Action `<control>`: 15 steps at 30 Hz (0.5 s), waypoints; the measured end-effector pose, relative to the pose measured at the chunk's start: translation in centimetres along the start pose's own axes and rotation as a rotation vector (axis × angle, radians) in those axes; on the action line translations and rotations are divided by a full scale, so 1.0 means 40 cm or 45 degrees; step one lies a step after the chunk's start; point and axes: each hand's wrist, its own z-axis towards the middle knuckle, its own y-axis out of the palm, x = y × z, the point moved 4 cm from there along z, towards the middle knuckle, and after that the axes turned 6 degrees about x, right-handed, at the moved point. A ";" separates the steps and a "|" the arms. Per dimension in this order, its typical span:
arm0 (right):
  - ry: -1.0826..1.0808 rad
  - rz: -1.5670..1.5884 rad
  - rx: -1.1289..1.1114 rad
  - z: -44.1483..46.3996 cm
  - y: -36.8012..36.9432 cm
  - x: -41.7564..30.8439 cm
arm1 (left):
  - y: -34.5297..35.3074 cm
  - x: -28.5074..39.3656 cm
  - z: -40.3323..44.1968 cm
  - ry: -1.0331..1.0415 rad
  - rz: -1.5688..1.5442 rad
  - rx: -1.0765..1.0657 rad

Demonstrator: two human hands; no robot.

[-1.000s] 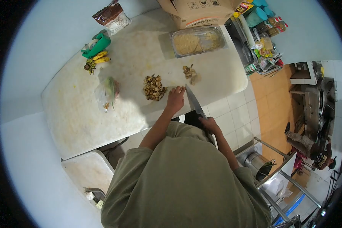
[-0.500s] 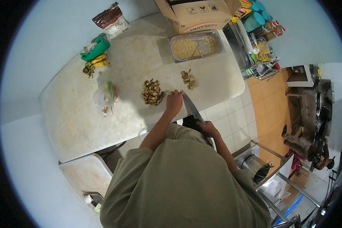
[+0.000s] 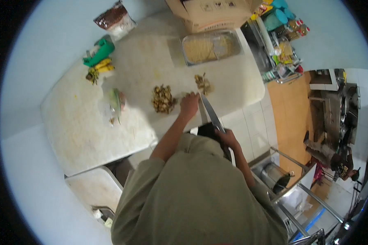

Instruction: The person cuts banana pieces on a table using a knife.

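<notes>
My right hand [image 3: 228,138] is wrapped round the handle of a large kitchen knife [image 3: 211,112], its blade pointing away from me with the tip over the table. My left hand [image 3: 189,105] rests on the white table [image 3: 139,57], just left of the blade, fingers curled down; what lies under them is hidden. To its left is a heap of chopped brown-and-yellow pieces [image 3: 164,99]. Beyond the knife tip sits a smaller cluster of brownish and pale pieces [image 3: 202,83].
A metal tray [image 3: 210,47] of pale, lumpy food stands at the back before a cardboard box [image 3: 216,14]. Leftward are a plastic bag [image 3: 117,104], bananas [image 3: 104,65], a green tape dispenser [image 3: 102,52] and a brown-white packet [image 3: 116,20]. Another person [image 3: 335,159] is far right.
The knife blade has shifted slightly right, away from my left hand. My left hand has moved a little to the right. The whole view has shifted slightly and blurred.
</notes>
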 end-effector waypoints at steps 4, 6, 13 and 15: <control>0.043 -0.010 -0.023 0.026 -0.041 -0.017 | -0.021 -0.007 0.041 0.046 0.012 -0.160; 0.012 0.034 0.018 -0.015 -0.042 -0.014 | -0.045 -0.030 0.044 0.029 -0.181 -0.096; -0.296 -0.120 0.260 -0.038 0.002 0.005 | -0.029 -0.061 -0.009 0.036 -0.424 0.153; -0.290 -0.171 0.287 -0.036 0.016 -0.001 | -0.007 -0.069 -0.022 0.142 -0.362 0.217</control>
